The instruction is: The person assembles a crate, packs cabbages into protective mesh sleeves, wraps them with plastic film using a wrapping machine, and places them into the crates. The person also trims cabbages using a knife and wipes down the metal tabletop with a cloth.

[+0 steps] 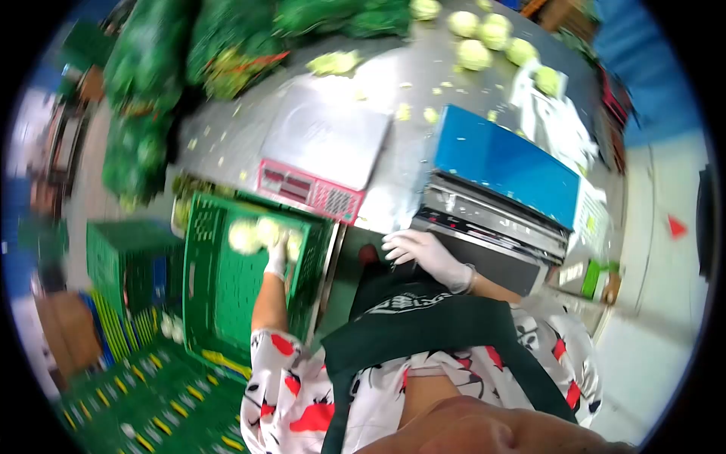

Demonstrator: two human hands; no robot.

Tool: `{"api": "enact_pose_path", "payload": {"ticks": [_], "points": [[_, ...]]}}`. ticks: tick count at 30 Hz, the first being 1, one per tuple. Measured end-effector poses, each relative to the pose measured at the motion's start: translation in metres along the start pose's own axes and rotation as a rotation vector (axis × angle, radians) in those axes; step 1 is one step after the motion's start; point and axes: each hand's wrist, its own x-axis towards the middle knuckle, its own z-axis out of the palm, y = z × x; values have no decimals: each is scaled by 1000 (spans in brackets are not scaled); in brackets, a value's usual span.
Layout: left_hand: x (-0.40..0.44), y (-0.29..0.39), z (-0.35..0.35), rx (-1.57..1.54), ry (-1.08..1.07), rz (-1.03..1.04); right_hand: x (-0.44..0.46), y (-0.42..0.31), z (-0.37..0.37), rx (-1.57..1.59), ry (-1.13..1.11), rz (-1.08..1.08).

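Note:
My left hand point(278, 256), in a white glove, reaches into a green crate point(227, 299) at the left. Its fingers are wrapped round a pale cauliflower-like head point(268, 231). Another pale head point(243, 237) lies beside it in the crate, and part of one more shows to the right of the hand. My right hand point(423, 256), also gloved in white, is spread with nothing in it, at the table's front edge beside a wrapping machine with a blue lid point(503, 166). Between crate and machine, a pink scale point(321, 155) stands with a bare plate.
Several pale heads point(474, 54) lie at the back of the metal table point(412, 83), with leaf scraps around. Green net sacks point(147, 68) fill the back left. More green crates point(128, 261) stand at the left. A white cloth point(548, 113) lies behind the machine.

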Motion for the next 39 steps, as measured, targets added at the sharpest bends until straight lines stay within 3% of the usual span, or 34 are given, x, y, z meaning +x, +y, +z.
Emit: {"api": "enact_pose_path", "payload": {"ticks": [1, 3, 4, 7, 9, 11, 13, 16, 18, 19, 21, 25, 28, 32, 35, 36, 39], "points": [[-8, 7, 3, 74, 46, -14, -1, -1, -3, -22, -20, -14], [-42, 42, 5, 236, -153, -169, -5, -6, -15, -234, -15, -134], [-51, 48, 1, 214, -63, -43, -13, -16, -28, -452, 46, -217], [-49, 71, -10, 92, 214, 334, -29, -41, -97, -672, 405, -496], [-89, 143, 46, 360, 729, 472, -39, -64, -172, -352, 532, -410], [-102, 202, 108, 340, 465, 820, -43, -88, -249, -368, 774, -397], [-107, 253, 208, 388, 339, 913, -25, -91, -338, -617, 983, -367], [-55, 276, 339, 498, -67, 1048, 20, -93, -453, -837, 1095, -20], [-49, 285, 448, 538, -314, 958, 55, -81, -524, -927, 1050, 174], [-3, 276, 487, 577, -400, 985, 64, -83, -535, -910, 1018, 222], [28, 274, 577, 641, -443, 797, 80, -87, -549, -873, 947, 322], [85, 265, 719, 690, -376, 652, 92, -103, -542, -1291, 639, 481], [86, 263, 795, 867, -248, 818, 100, -87, -560, -1253, 846, 416], [90, 249, 851, 1163, -118, 738, 75, -81, -583, -1058, 1062, 131], [102, 250, 844, 1005, -185, 806, 32, -99, -577, -968, 1152, 86], [105, 244, 840, 897, -111, 838, 28, -92, -583, -924, 1129, 120], [115, 243, 811, 577, -252, 643, 23, -85, -595, -864, 1062, 210]]}}
